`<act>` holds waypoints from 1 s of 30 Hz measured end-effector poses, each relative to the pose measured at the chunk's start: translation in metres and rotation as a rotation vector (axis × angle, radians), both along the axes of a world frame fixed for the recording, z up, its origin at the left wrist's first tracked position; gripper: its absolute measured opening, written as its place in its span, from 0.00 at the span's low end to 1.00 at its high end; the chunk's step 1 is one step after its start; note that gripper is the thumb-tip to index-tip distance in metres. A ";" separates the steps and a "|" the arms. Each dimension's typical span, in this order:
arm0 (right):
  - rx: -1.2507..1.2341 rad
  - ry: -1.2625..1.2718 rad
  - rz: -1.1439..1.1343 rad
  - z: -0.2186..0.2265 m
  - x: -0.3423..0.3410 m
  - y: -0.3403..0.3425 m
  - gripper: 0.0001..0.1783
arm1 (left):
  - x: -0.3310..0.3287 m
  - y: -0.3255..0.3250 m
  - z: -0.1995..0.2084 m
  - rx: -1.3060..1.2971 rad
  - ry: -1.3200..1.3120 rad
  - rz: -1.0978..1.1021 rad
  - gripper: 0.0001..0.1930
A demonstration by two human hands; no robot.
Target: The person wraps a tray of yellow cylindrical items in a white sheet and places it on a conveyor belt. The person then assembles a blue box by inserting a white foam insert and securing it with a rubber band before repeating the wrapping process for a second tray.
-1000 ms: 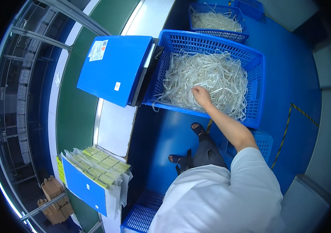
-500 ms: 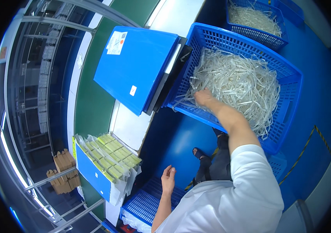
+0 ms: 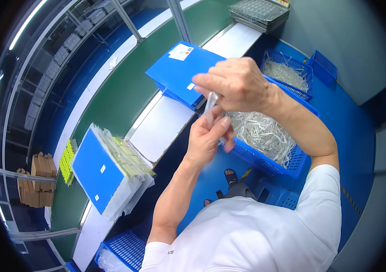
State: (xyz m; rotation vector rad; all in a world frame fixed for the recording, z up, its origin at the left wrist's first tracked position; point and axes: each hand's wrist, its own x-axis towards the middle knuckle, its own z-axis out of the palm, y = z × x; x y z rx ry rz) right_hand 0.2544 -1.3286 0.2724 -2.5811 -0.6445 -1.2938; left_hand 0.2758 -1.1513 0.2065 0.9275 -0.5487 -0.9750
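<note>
My left hand (image 3: 205, 139) and my right hand (image 3: 238, 86) meet in front of me, the right one above. Between them is a whitish, translucent plastic strip (image 3: 210, 102), partly hidden by my fingers. My left fingers pinch its lower part, and the curled right hand grips near its top. Beyond my hands, a heap of loose clear strips (image 3: 265, 138) fills a blue plastic basket (image 3: 254, 156). My right forearm passes over that basket.
Flat blue boxes (image 3: 179, 75) lie stacked at the bench edge. Nearer left, a tilted blue panel (image 3: 98, 167) leans beside bagged yellow-green blocks (image 3: 132, 158). A green conveyor belt (image 3: 125, 95) runs behind. A second strip basket (image 3: 288, 75) and stacked trays (image 3: 258, 13) are farther off.
My right hand has come out of the strip basket and up to my left hand, which has risen too. A strip is now between them. The view has shifted.
</note>
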 end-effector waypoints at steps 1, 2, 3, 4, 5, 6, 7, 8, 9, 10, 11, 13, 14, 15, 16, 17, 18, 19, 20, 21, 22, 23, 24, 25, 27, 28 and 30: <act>-0.054 -0.091 -0.002 0.019 0.003 0.012 0.06 | -0.003 0.027 0.004 -0.017 -0.009 0.031 0.14; -0.074 -0.152 -0.004 0.030 0.003 0.016 0.07 | -0.006 0.054 0.005 -0.027 -0.015 0.044 0.11; -0.113 -0.216 0.001 0.043 0.001 0.021 0.07 | -0.010 0.084 0.008 -0.077 -0.003 0.100 0.10; -0.144 -0.276 0.017 0.051 0.001 0.030 0.07 | -0.007 0.124 0.000 -0.063 -0.037 0.130 0.09; -0.149 -0.299 0.028 0.058 -0.002 0.041 0.07 | -0.008 0.166 -0.005 -0.026 -0.062 0.154 0.09; -0.173 -0.324 0.028 0.068 -0.005 0.053 0.06 | -0.010 0.211 -0.012 0.048 -0.095 0.178 0.09; -0.201 -0.334 0.023 0.074 -0.007 0.064 0.06 | -0.012 0.251 -0.022 0.107 -0.078 0.192 0.07; -0.219 -0.345 0.030 0.078 -0.005 0.075 0.06 | -0.018 0.291 -0.026 0.253 -0.125 0.254 0.07; -0.204 -0.371 0.037 0.080 0.004 0.077 0.05 | -0.026 0.330 -0.025 0.366 -0.152 0.294 0.05; -0.196 -0.388 0.057 0.082 0.012 0.075 0.06 | -0.034 0.362 -0.024 0.468 -0.192 0.369 0.04; -0.164 -0.384 0.018 0.086 0.015 0.079 0.07 | -0.040 0.400 -0.034 0.519 -0.264 0.502 0.03; -0.134 -0.346 -0.040 0.087 0.026 0.093 0.08 | -0.053 0.475 -0.034 0.411 -0.182 0.713 0.06; -0.144 -0.310 -0.061 0.084 0.033 0.100 0.09 | -0.061 0.510 -0.033 0.375 -0.192 0.787 0.08; -0.168 -0.228 -0.101 0.071 0.043 0.092 0.09 | -0.067 0.536 -0.027 0.433 -0.265 0.850 0.09; -0.161 -0.188 -0.127 0.058 0.054 0.080 0.09 | -0.071 0.556 -0.022 0.599 -0.372 0.909 0.10; -0.118 -0.105 -0.189 0.048 0.061 0.079 0.11 | -0.077 0.582 -0.022 0.625 -0.373 0.903 0.10; -0.106 -0.059 -0.281 0.036 0.069 0.070 0.14 | -0.081 0.606 -0.021 0.646 -0.377 0.895 0.10; -0.095 0.145 -0.408 0.018 0.074 0.059 0.16 | -0.083 0.628 -0.025 0.511 -0.343 0.894 0.10; -0.340 0.530 -0.500 -0.009 0.079 0.049 0.23 | -0.083 0.646 -0.027 0.379 -0.316 0.896 0.10; -0.794 0.910 -0.525 -0.016 0.071 0.102 0.38 | -0.088 0.653 -0.014 0.438 -0.284 0.945 0.09; -0.950 1.222 -0.360 -0.018 0.066 0.139 0.54 | -0.083 0.647 0.005 0.486 -0.264 0.976 0.09; -0.687 1.192 -0.128 -0.028 0.066 0.177 0.58 | -0.073 0.641 0.018 0.541 -0.309 0.965 0.09; -0.424 1.162 0.098 -0.036 0.065 0.223 0.63 | -0.063 0.633 0.029 0.596 -0.346 0.942 0.09; -0.204 1.129 0.282 -0.034 0.064 0.282 0.62 | -0.053 0.624 0.041 0.659 -0.401 0.898 0.10; 0.203 1.189 0.584 -0.045 0.062 0.384 0.60 | -0.023 0.602 0.050 0.736 -0.495 0.761 0.10; 0.285 1.312 0.628 -0.044 0.058 0.426 0.59 | -0.008 0.590 0.054 0.759 -0.545 0.694 0.10; 0.562 1.507 0.829 -0.052 0.052 0.481 0.40 | 0.013 0.573 0.059 0.706 -0.635 0.628 0.12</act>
